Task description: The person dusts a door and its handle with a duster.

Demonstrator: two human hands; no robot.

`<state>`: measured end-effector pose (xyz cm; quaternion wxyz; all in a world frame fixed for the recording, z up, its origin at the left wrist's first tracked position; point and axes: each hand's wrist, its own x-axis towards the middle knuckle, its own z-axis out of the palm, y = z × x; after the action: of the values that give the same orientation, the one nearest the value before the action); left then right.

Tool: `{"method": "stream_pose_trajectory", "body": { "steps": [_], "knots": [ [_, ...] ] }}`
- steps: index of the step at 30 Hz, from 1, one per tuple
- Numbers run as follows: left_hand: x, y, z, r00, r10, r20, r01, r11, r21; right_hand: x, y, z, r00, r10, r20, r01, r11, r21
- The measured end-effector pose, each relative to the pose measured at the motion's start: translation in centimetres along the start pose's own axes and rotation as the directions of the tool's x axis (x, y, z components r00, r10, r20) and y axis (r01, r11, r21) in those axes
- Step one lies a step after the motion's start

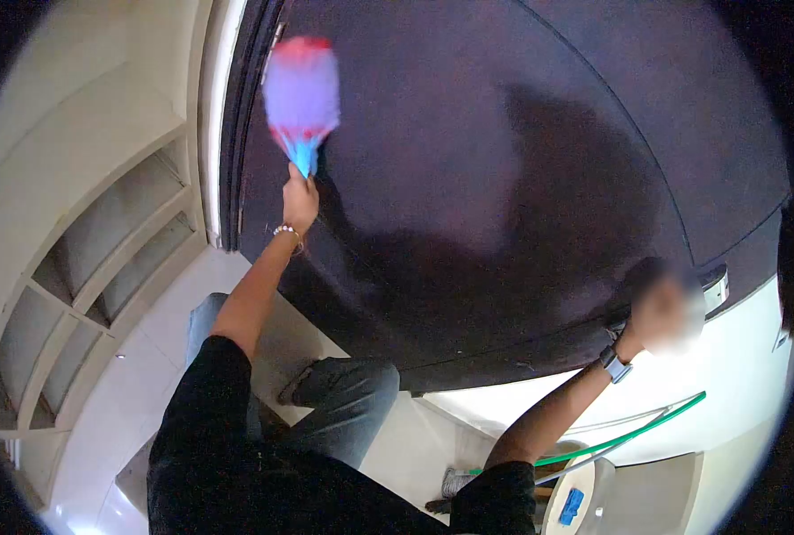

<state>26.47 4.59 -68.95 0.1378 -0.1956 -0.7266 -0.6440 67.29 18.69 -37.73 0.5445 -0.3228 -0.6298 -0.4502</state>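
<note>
A fluffy duster (303, 89), red at the top, purple in the middle and blue near its handle, is against the upper left part of a dark door (415, 160). My left hand (300, 203), with a beaded bracelet at the wrist, is closed round its handle. At the door's right edge is my right hand (667, 312), beside the metal latch plate (718, 287). A watch (615, 364) sits on that wrist. The right hand's fingers are blurred, so their pose does not show.
Built-in shelves (80, 294) curve along the left wall. At the lower right are a green pole (629, 439), a grey mop head (456, 482) and a small round table (555, 520) with a blue item (571, 506) on it.
</note>
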Motion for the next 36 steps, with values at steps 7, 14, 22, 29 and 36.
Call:
{"method": "stream_pose_trajectory", "body": {
  "steps": [7, 14, 22, 29, 36],
  "knots": [
    [-1.5, 0.5, -0.5, 0.977, 0.182, 0.114, -0.173, 0.981, -0.083, 0.2, -0.4, -0.3, 0.999, -0.030, -0.018, 0.031, 0.999, 0.036],
    [-2.4, -0.6, 1.5, 0.990, -0.144, 0.013, 0.144, 0.988, -0.056, 0.1, -0.2, -0.5, 0.999, 0.010, 0.049, -0.010, 1.000, -0.008],
    [-1.9, -1.0, 0.3, 0.972, -0.230, 0.049, 0.233, 0.969, -0.078, 1.0, 0.6, -0.8, 0.981, 0.081, 0.179, -0.104, 0.987, 0.123],
    [-1.3, -2.0, -0.3, 0.946, -0.314, 0.079, 0.319, 0.946, -0.064, 2.7, 0.7, -13.2, 0.933, 0.201, -0.298, -0.139, 0.966, 0.216],
    [-2.9, 0.7, -0.5, 0.973, -0.190, 0.133, 0.202, 0.976, -0.085, 1.1, -2.3, -13.8, 0.940, 0.209, -0.271, -0.070, 0.892, 0.446]
  ]
}}
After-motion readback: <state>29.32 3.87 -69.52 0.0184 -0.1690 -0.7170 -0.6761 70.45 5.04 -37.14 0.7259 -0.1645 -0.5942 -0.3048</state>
